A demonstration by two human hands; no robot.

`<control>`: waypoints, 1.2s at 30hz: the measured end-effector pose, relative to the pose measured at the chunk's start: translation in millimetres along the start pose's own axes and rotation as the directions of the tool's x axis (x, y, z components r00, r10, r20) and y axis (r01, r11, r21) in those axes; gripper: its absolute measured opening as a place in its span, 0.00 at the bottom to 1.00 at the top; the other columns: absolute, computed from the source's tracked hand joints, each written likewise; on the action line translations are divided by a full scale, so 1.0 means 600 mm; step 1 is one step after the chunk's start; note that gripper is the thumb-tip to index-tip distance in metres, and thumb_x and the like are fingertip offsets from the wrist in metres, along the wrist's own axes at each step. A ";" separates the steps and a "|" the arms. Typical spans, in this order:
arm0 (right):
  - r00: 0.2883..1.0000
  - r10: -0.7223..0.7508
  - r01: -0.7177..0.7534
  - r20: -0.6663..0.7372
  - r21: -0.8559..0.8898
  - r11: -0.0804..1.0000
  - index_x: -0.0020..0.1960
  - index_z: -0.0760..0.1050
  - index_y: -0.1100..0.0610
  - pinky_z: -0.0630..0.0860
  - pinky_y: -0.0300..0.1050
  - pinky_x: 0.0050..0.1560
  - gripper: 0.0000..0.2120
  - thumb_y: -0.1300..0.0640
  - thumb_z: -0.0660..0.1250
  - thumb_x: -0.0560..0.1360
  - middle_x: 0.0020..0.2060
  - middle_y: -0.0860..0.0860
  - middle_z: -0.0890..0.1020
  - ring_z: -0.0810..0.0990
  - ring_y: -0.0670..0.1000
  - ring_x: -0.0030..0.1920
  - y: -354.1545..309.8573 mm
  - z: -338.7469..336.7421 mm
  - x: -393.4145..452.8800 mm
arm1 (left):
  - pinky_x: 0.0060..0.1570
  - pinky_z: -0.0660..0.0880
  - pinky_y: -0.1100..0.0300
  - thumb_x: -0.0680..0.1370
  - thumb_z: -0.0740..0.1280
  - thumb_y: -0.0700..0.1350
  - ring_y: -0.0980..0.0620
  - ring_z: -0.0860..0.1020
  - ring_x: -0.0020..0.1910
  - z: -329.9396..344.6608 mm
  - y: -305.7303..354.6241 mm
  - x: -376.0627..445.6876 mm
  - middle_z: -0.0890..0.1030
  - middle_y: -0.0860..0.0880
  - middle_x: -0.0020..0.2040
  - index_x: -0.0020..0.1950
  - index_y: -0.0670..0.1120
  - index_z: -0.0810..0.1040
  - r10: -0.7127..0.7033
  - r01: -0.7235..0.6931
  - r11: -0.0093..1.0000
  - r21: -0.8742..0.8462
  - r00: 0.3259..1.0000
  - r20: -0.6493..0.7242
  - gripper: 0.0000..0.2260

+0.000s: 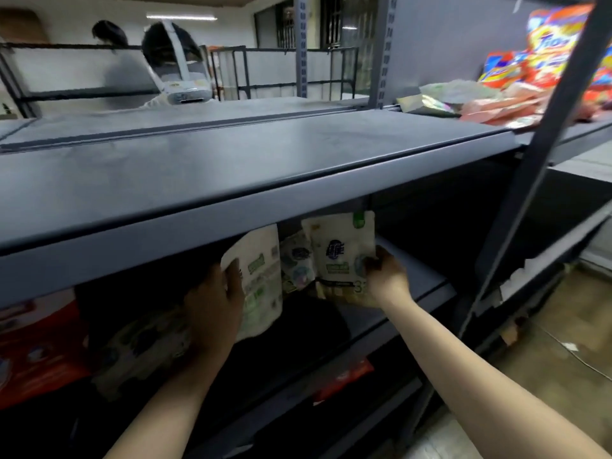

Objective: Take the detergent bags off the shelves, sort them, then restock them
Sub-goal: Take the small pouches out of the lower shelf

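Both my hands reach under the dark top shelf (pixel 231 180) into the level below. My left hand (pixel 217 299) grips a white and green detergent bag (pixel 261 279) along its left side. My right hand (pixel 385 276) holds another white detergent bag (pixel 344 253) upright by its lower right edge. Between the two stands a third white bag (pixel 296 260), touched by neither hand. The tops of the bags are partly hidden by the shelf's front lip.
Red and orange detergent bags (pixel 543 51) and flat pale packs (pixel 463 94) lie on the top shelf at far right. A red bag (pixel 36 342) and pale bags (pixel 142 346) sit lower left. A grey upright post (pixel 543 134) stands at right. Two people work beyond the shelf (pixel 172 61).
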State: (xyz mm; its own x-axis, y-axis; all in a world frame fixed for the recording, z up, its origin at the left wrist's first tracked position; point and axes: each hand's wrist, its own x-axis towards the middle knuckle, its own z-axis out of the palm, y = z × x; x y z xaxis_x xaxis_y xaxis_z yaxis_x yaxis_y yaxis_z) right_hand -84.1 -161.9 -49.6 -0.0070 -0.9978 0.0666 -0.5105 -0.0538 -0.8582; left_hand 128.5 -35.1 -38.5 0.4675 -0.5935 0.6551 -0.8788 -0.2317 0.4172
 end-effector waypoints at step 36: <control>0.616 -0.323 0.484 -0.719 0.022 0.875 0.44 0.73 0.55 0.66 0.38 0.37 0.06 0.55 0.58 0.76 0.35 0.48 0.77 0.72 0.46 0.36 0.295 -0.710 0.147 | 0.30 0.76 0.66 0.78 0.65 0.48 0.59 0.81 0.31 0.134 0.777 -0.152 0.82 0.55 0.34 0.43 0.52 0.76 -0.120 0.076 0.554 -0.829 0.993 0.011 0.04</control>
State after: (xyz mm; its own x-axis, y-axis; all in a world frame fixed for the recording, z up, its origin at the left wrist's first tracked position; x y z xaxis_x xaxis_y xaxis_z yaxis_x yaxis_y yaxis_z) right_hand -541.4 -242.5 21.1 -0.4572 -0.5681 0.6843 -0.4313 -0.5312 -0.7292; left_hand -331.6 -150.9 45.3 0.5684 -0.5701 0.5932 -0.3713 0.4656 0.8033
